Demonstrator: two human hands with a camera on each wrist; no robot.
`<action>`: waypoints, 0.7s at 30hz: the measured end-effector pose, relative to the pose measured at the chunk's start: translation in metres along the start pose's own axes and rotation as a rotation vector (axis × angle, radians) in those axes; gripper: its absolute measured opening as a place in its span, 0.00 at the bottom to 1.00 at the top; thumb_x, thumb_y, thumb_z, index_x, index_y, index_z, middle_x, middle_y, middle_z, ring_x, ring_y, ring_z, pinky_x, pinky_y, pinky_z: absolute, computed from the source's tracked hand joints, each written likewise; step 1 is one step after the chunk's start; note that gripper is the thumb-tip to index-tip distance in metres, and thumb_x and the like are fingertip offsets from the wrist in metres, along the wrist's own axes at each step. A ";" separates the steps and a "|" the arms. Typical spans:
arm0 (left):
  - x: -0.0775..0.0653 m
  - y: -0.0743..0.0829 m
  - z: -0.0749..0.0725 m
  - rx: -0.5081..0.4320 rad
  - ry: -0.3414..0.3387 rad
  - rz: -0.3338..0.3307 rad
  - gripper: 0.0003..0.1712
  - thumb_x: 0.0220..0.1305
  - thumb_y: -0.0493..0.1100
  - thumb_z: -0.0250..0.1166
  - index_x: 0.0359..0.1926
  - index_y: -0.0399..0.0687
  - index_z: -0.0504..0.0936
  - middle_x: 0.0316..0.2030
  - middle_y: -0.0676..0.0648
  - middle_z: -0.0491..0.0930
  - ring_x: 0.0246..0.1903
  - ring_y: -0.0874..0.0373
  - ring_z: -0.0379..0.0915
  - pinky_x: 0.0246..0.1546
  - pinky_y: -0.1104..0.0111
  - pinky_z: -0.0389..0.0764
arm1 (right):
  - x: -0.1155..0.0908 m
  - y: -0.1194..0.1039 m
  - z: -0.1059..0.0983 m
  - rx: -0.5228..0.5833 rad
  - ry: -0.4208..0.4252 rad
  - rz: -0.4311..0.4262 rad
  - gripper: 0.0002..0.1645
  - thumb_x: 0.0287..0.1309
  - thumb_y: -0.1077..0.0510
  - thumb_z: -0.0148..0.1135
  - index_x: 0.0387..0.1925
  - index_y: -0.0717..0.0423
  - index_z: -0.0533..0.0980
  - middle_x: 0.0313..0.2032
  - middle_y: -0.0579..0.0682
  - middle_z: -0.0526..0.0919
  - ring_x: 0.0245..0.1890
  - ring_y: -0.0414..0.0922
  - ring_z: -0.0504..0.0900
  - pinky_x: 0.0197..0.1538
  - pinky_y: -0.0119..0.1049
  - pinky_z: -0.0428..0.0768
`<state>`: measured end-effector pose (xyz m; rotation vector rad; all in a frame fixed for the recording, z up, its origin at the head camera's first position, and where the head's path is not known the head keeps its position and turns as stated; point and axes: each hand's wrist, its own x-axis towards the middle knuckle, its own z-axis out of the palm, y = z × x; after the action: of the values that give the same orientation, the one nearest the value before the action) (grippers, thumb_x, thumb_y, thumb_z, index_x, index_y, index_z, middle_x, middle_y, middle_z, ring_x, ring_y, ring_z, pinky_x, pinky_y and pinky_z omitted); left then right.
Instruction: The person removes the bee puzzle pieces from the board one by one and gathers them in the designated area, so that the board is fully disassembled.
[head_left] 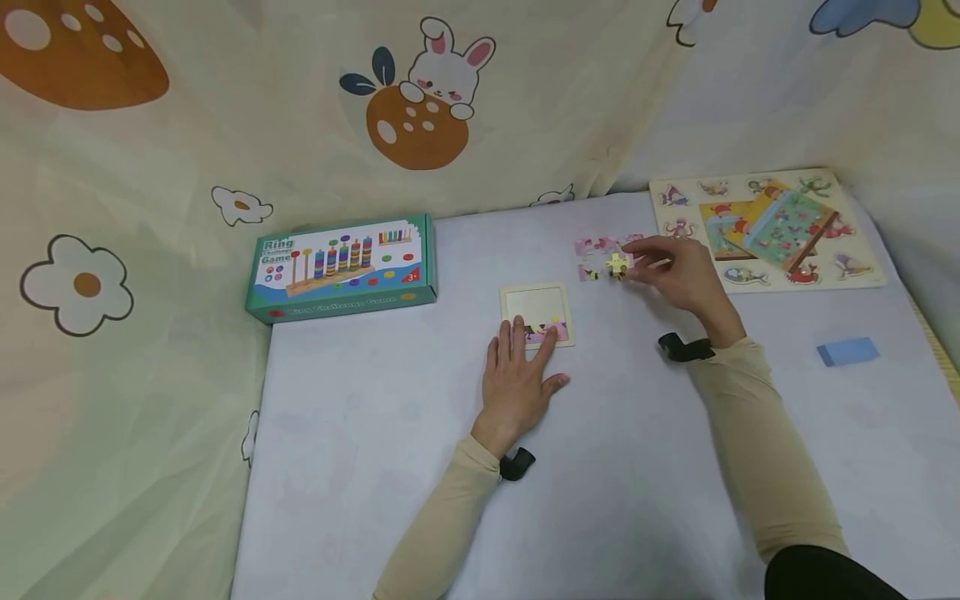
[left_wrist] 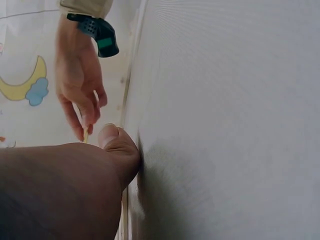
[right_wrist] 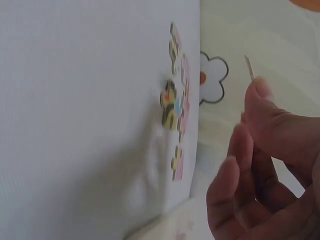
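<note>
My right hand (head_left: 670,271) pinches a yellow jigsaw puzzle piece (head_left: 618,265) between thumb and fingers. In the right wrist view that piece (right_wrist: 250,67) appears edge-on, raised off the table. Beneath and beside it lie several loose puzzle pieces (head_left: 588,247), pink with bits of yellow and black. My left hand (head_left: 516,392) lies with fairly straight fingers, their tips on the lower edge of a small square puzzle frame (head_left: 532,292). Along the bottom of the frame sit pink and yellow pieces (head_left: 553,330), partly covered by the fingers. Its upper part shows the pale base.
A green ring game box (head_left: 341,268) stands at the back left. At the back right, a wooden animal board (head_left: 675,218) carries two colourful picture panels (head_left: 787,223). A blue block (head_left: 848,352) lies at the right. Patterned cloth (head_left: 300,108) hangs behind the white table (head_left: 360,450).
</note>
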<state>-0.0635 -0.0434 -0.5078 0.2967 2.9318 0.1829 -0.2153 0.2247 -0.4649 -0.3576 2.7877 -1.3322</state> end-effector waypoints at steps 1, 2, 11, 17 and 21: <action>0.000 0.000 0.000 0.001 0.002 0.001 0.44 0.76 0.72 0.51 0.85 0.69 0.53 0.84 0.34 0.44 0.85 0.38 0.39 0.83 0.48 0.50 | 0.000 0.002 -0.003 -0.021 0.010 -0.003 0.19 0.62 0.62 0.77 0.55 0.55 0.87 0.52 0.60 0.89 0.39 0.32 0.81 0.42 0.16 0.73; 0.000 0.000 0.000 0.000 0.003 0.001 0.44 0.76 0.72 0.51 0.85 0.69 0.53 0.84 0.34 0.44 0.85 0.38 0.39 0.83 0.48 0.50 | 0.000 0.004 -0.005 -0.040 0.018 -0.004 0.19 0.62 0.62 0.77 0.55 0.54 0.88 0.52 0.59 0.89 0.41 0.37 0.81 0.43 0.18 0.73; -0.001 0.000 -0.001 -0.008 0.004 0.004 0.44 0.76 0.71 0.52 0.85 0.68 0.54 0.84 0.33 0.44 0.85 0.37 0.38 0.83 0.48 0.49 | 0.005 0.017 -0.020 -0.135 -0.014 0.059 0.19 0.65 0.57 0.75 0.57 0.55 0.87 0.55 0.64 0.85 0.52 0.61 0.80 0.47 0.47 0.71; -0.001 -0.001 -0.001 -0.013 -0.004 0.003 0.44 0.76 0.71 0.52 0.85 0.68 0.54 0.84 0.34 0.44 0.85 0.37 0.38 0.83 0.48 0.49 | 0.011 0.021 -0.020 -0.193 -0.063 0.109 0.19 0.66 0.59 0.73 0.57 0.58 0.87 0.54 0.67 0.85 0.53 0.62 0.76 0.48 0.51 0.69; 0.000 0.000 -0.002 -0.008 -0.008 0.002 0.44 0.76 0.71 0.51 0.85 0.68 0.53 0.84 0.34 0.44 0.85 0.37 0.38 0.83 0.48 0.49 | 0.014 0.023 -0.018 -0.222 -0.081 0.123 0.19 0.65 0.61 0.73 0.57 0.59 0.86 0.54 0.69 0.84 0.54 0.64 0.76 0.49 0.55 0.70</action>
<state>-0.0638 -0.0439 -0.5063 0.2990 2.9224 0.1930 -0.2357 0.2496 -0.4703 -0.2350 2.8423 -0.9645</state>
